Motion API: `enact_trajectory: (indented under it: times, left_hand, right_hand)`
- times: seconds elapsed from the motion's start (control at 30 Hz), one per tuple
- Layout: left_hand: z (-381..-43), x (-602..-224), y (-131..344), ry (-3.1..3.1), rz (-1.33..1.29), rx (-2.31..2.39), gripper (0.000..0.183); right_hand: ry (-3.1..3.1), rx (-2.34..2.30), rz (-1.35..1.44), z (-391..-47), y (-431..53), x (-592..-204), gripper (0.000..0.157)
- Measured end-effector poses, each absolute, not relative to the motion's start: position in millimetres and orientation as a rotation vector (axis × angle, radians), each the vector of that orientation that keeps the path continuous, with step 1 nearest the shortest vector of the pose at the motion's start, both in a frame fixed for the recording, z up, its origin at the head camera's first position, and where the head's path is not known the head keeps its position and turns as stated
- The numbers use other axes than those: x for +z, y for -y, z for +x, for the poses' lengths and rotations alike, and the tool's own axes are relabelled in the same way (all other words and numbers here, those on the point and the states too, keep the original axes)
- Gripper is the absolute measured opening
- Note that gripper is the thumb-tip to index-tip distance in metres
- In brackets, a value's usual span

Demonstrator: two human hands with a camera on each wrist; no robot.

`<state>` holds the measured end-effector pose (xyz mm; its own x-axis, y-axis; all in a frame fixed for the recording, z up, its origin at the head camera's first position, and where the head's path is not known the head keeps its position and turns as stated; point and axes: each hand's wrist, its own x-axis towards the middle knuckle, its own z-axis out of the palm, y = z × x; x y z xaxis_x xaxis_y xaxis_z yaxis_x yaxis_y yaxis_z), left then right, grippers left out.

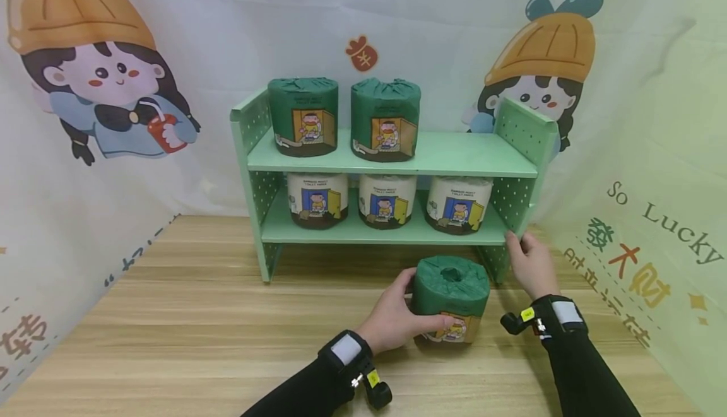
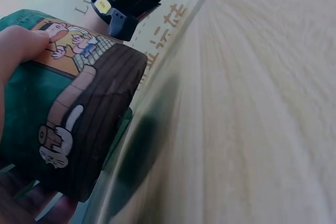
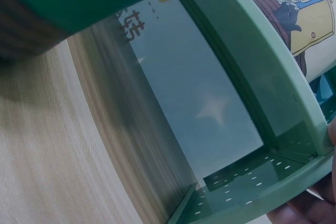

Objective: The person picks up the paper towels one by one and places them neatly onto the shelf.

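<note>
My left hand (image 1: 392,317) grips a green-wrapped toilet paper roll (image 1: 451,291), thumb across its printed front and fingers round its far left side. In the left wrist view the roll (image 2: 79,103) is tilted just above the wood, its shadow beside it. My right hand (image 1: 532,264) holds the right side panel of a green two-tier shelf (image 1: 397,235) at lower-board height. Two green rolls, one on the left (image 1: 303,117) and one near the middle (image 1: 386,120), stand on the upper board. Three white-wrapped rolls, left (image 1: 318,201), middle (image 1: 386,202) and right (image 1: 459,205), stand on the lower board.
The shelf stands at the back of a wooden table (image 1: 199,316), near a printed cloth backdrop (image 1: 227,38). Bare board (image 1: 466,152) shows at the upper right, beside the shelf's perforated right panel (image 1: 525,133). The cloth also rises along both table sides.
</note>
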<state>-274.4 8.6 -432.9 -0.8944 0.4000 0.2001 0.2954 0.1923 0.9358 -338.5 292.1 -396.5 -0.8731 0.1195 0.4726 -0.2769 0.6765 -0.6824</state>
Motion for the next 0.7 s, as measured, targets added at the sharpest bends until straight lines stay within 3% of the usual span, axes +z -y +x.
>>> enact_trajectory:
  times: [0.7]
  left_hand:
    - [-262, -389, -12, -2.316, 0.903, 1.953, 0.074]
  right_hand:
    - [2.394, 1.102, 0.106, -342, -293, -399, 0.047]
